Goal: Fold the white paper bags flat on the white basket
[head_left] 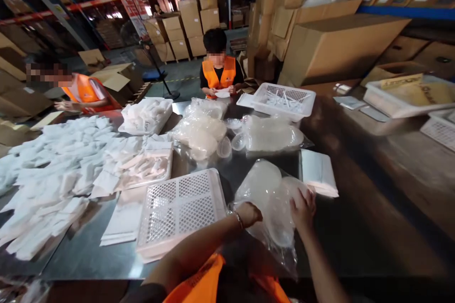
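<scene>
A clear plastic bag [258,189] lies on the table in front of me, with stacks of round translucent plastic bowls [279,215] inside. My left hand [250,214] is closed at the bag's left edge, its fingers curled and pinching the film. At the upper right of the bag, my right hand [303,206] curves its fingers over the end of a bowl stack. I cannot make out whether film lies between these fingers and the bowls. Just beyond that hand sits a pile of folded white sheets [319,173].
Left of the bag stands an upturned white perforated basket [181,199]. Many white packets [60,151] cover the table's left side. More bagged bowls [273,132] and a white basket of thin white pieces [282,99] lie farther back. Two people in orange vests work across the table.
</scene>
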Demonstrator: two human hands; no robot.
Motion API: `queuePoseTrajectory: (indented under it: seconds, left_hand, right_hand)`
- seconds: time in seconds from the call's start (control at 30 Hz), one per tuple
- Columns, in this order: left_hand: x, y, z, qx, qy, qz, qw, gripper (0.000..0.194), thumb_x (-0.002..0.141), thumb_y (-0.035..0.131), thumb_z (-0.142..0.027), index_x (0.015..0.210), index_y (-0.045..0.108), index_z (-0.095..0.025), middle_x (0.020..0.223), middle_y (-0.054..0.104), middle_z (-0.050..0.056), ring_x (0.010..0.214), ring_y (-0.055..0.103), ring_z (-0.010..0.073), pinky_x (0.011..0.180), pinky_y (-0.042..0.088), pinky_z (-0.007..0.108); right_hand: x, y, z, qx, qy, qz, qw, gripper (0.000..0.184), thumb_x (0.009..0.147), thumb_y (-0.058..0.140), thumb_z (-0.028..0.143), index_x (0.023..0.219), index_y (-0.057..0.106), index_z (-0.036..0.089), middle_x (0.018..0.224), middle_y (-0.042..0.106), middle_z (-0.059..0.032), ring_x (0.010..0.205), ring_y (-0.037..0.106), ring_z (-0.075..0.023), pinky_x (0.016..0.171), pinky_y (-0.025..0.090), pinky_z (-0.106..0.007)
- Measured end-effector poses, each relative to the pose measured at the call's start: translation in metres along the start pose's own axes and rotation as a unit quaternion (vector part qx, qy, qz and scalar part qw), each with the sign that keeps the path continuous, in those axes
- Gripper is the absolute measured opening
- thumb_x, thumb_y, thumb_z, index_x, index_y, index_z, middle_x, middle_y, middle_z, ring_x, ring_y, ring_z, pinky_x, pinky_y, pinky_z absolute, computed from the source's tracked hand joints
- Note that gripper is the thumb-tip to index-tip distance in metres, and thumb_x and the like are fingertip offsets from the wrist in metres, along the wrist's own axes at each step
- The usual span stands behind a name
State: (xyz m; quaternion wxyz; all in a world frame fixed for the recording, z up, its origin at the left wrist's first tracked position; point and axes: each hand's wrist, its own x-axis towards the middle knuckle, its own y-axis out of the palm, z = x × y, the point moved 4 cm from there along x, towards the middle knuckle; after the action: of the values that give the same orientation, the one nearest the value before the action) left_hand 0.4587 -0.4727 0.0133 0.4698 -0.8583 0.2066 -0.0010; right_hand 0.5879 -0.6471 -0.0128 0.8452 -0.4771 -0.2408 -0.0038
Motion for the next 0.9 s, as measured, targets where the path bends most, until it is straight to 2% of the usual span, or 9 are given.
queuePoseTrajectory:
  seconds: [0.13, 0.23, 0.3, 0.4, 0.5, 0.57, 0.7, 0.77, 0.9]
  left_hand:
    - [-0.016, 0.004, -0.003, 0.057, -0.036, 0.014, 0.998, 0.022, 0.087, 0.052, -0.015, 0.096, 0.072, -0.015, 0.095, 0.071, 0.010, 0.092, 0.062, 0.0222, 0.081, 0.049, 0.032]
    - [-0.036, 0.012, -0.005, 0.082, -0.085, 0.000, 0.993, 0.029, 0.090, 0.046, -0.018, 0.108, 0.069, -0.016, 0.098, 0.069, 0.011, 0.095, 0.061, 0.0243, 0.085, 0.049, 0.036]
    - [-0.049, 0.016, 0.000, 0.096, -0.131, -0.033, 0.986, 0.041, 0.090, 0.045, -0.018, 0.128, 0.058, -0.018, 0.116, 0.065, 0.014, 0.110, 0.056, 0.0279, 0.096, 0.044, 0.044]
    - [-0.062, 0.024, 0.010, 0.099, -0.201, -0.087, 0.971, 0.067, 0.084, 0.056, -0.029, 0.147, 0.034, -0.024, 0.150, 0.037, 0.016, 0.136, 0.034, 0.0373, 0.109, 0.027, 0.060]
    - [-0.060, 0.028, 0.011, 0.068, -0.250, -0.111, 0.959, 0.080, 0.075, 0.066, -0.044, 0.147, 0.036, -0.025, 0.156, 0.026, 0.014, 0.142, 0.020, 0.0415, 0.112, 0.019, 0.064]
    - [-0.051, 0.022, 0.004, 0.057, -0.272, -0.150, 0.949, 0.072, 0.077, 0.063, -0.046, 0.142, 0.044, -0.023, 0.153, 0.032, 0.015, 0.142, 0.022, 0.0406, 0.113, 0.018, 0.063]
    - [-0.018, -0.001, -0.023, 0.062, -0.195, -0.188, 0.961, 0.058, 0.086, 0.052, -0.044, 0.140, 0.046, -0.024, 0.154, 0.030, 0.013, 0.143, 0.020, 0.0380, 0.114, 0.011, 0.065]
    - [0.000, -0.011, -0.029, 0.060, -0.173, -0.179, 0.967, 0.060, 0.088, 0.049, -0.046, 0.145, 0.039, -0.029, 0.159, 0.018, 0.010, 0.145, 0.011, 0.0401, 0.112, 0.008, 0.069]
    - [0.019, -0.016, -0.008, 0.021, -0.283, -0.138, 0.949, 0.074, 0.087, 0.044, -0.061, 0.151, 0.024, -0.029, 0.160, 0.006, 0.016, 0.143, 0.002, 0.0483, 0.104, 0.009, 0.077]
  right_hand:
    - [-0.053, -0.004, 0.026, 0.012, -0.124, 0.034, 0.992, 0.051, 0.093, 0.033, 0.039, 0.136, 0.047, 0.016, 0.148, 0.039, -0.0164, 0.141, 0.026, -0.0316, 0.112, 0.024, -0.058]
    - [-0.141, -0.005, 0.039, 0.016, -0.222, 0.064, 0.973, 0.043, 0.085, 0.043, 0.037, 0.123, 0.060, 0.026, 0.134, 0.057, -0.0078, 0.127, 0.049, -0.0285, 0.107, 0.036, -0.050]
    - [-0.197, -0.006, 0.038, -0.001, -0.295, 0.039, 0.955, 0.037, 0.081, 0.048, 0.031, 0.113, 0.065, 0.030, 0.122, 0.066, -0.0065, 0.112, 0.060, -0.0299, 0.094, 0.048, -0.050]
    - [-0.230, -0.001, 0.021, 0.054, -0.205, 0.080, 0.974, 0.035, 0.086, 0.043, 0.027, 0.110, 0.065, 0.038, 0.111, 0.071, 0.0002, 0.100, 0.067, -0.0245, 0.084, 0.056, -0.043]
    - [-0.199, -0.001, 0.011, 0.104, -0.101, 0.050, 0.988, 0.033, 0.091, 0.038, 0.034, 0.106, 0.066, 0.029, 0.101, 0.071, -0.0057, 0.096, 0.067, -0.0259, 0.081, 0.057, -0.044]
    - [-0.154, -0.001, 0.008, 0.089, -0.062, 0.019, 0.994, 0.039, 0.091, 0.039, 0.039, 0.114, 0.062, 0.019, 0.115, 0.066, -0.0145, 0.112, 0.059, -0.0311, 0.092, 0.051, -0.051]
    - [-0.047, 0.007, -0.008, 0.090, 0.036, 0.056, 0.994, 0.061, 0.089, 0.030, 0.053, 0.130, 0.051, 0.013, 0.146, 0.042, -0.0166, 0.140, 0.028, -0.0345, 0.111, 0.027, -0.058]
    - [-0.004, 0.014, -0.020, 0.100, 0.042, 0.084, 0.990, 0.063, 0.086, 0.027, 0.055, 0.127, 0.053, 0.015, 0.145, 0.044, -0.0140, 0.140, 0.028, -0.0315, 0.113, 0.025, -0.055]
    - [0.049, 0.030, -0.051, 0.125, 0.081, 0.143, 0.979, 0.066, 0.074, 0.032, 0.062, 0.113, 0.058, 0.016, 0.131, 0.057, -0.0160, 0.130, 0.044, -0.0299, 0.108, 0.036, -0.049]
